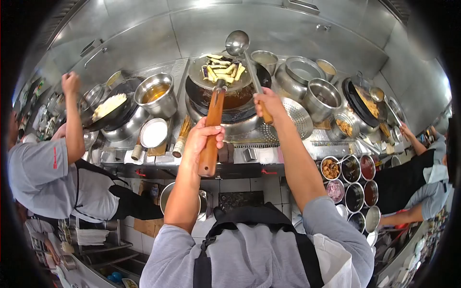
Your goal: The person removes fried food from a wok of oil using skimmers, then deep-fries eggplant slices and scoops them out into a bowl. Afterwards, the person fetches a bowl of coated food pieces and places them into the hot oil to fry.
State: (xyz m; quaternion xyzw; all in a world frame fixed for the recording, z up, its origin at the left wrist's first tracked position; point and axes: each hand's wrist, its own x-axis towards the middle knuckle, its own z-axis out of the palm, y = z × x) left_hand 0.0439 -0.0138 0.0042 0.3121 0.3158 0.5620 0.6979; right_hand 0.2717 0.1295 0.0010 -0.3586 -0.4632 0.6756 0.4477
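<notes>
My left hand (207, 139) is wrapped round the thick wooden handle of a strainer (194, 72). Pale and purple strips of eggplant (223, 69) lie on the strainer, which is over the back part of a dark wok (197, 98). Brown liquid shows in the wok beneath it. My right hand (269, 103) grips the wooden end of a long-handled metal ladle (237, 43). The ladle's bowl is above and behind the eggplant, near the steel back wall. Beside my right forearm rests a large perforated skimmer (295, 117).
On the left stand a pot of yellowish liquid (154, 93), a white-filled bowl (153, 133) and a bamboo brush (183, 132). Steel pots (324, 93) crowd the right side. Several ingredient tins (354, 197) sit at lower right. Co-workers (57, 168) work at woks on both sides.
</notes>
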